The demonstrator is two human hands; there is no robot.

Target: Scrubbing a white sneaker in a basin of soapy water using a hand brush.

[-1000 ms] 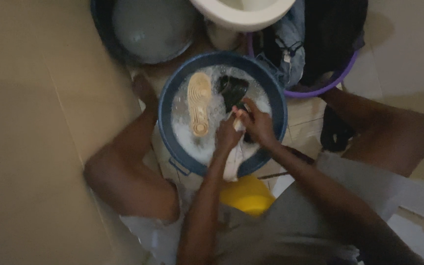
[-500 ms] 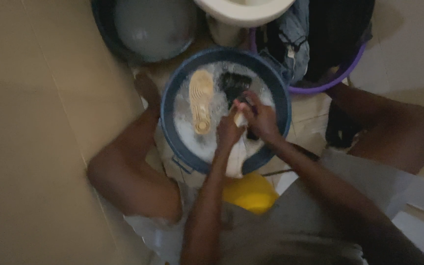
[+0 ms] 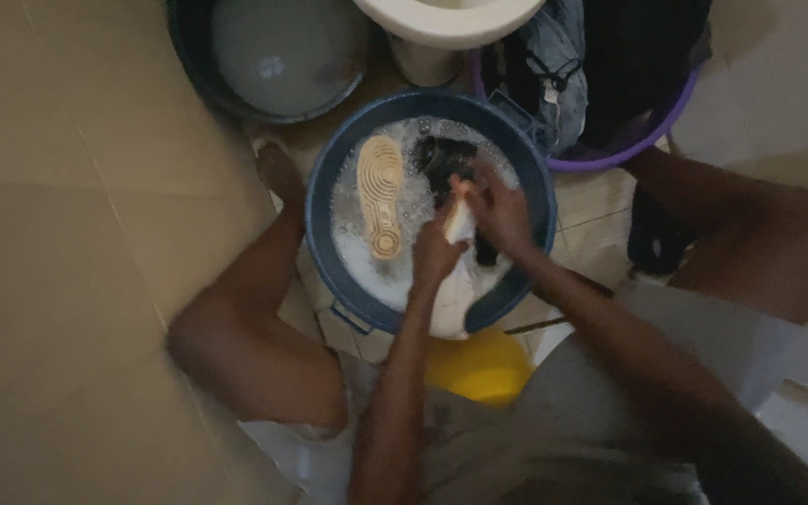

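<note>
Head view, looking straight down. Blue basin on the tiled floor, filled with soapy, foamy water. Left hand closed around a white shoe that hangs over the near rim of the basin — toe end up between both hands. Right hand closed on the upper end of the same shoe, fingers curled; whether it also holds a brush or cloth cannot be told. A second shoe floats sole-up in the foam, left of the hands, apart from them. A dark item lies in the water just beyond the right hand — kind unclear. Yellow object just below the basin. Grey basin at upper left; purple tub of dark clothes at upper right.
</note>
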